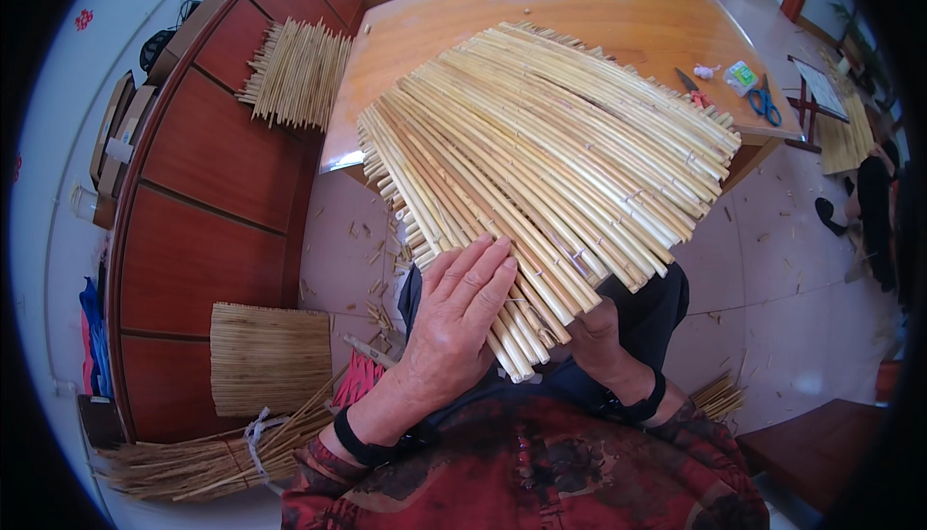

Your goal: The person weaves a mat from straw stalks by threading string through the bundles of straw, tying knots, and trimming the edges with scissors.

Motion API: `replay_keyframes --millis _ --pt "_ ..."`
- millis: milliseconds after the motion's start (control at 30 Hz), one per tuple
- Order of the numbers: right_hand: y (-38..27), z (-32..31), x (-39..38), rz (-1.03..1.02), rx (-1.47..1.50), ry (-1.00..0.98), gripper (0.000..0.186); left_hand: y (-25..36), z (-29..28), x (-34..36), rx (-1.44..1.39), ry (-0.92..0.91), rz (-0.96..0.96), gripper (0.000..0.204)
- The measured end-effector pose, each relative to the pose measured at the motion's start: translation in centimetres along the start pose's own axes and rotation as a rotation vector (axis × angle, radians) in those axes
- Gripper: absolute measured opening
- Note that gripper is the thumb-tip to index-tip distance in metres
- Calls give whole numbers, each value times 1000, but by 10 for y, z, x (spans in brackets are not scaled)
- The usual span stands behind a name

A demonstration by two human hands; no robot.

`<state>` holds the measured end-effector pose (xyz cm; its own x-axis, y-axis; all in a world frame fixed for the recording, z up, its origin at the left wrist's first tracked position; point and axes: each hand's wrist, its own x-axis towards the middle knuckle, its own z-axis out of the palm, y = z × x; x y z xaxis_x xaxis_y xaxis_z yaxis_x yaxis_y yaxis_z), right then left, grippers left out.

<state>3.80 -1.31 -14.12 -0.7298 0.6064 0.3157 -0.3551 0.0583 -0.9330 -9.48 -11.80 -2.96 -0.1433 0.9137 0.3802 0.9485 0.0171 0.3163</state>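
A mat of pale yellow reed stalks, tied side by side with thin thread, slants from the table edge toward my lap. My left hand lies on top of its near left part, with the fingers stretched out together over the stalks. Below the near edge is my right hand, touching the mat from underneath; its fingers are hidden by the stalks. Along the near end, the stalk tips are uneven and show thread knots.
An orange wooden table holds the mat's far end, blue-handled scissors and a small packet. Red cabinets line the left. A stalk stack, a finished mat and a tied reed bundle stand by them. Cut scraps litter the floor.
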Motion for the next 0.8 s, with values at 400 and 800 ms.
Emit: replay_keyframes --millis 400,800 --pt "9 3 -2 34 49 16 14 -1 -1 0 25 3 17 44" --pt "-5 -14 17 -268 -400 -87 26 -1 5 -5 -8 42 -13 42"
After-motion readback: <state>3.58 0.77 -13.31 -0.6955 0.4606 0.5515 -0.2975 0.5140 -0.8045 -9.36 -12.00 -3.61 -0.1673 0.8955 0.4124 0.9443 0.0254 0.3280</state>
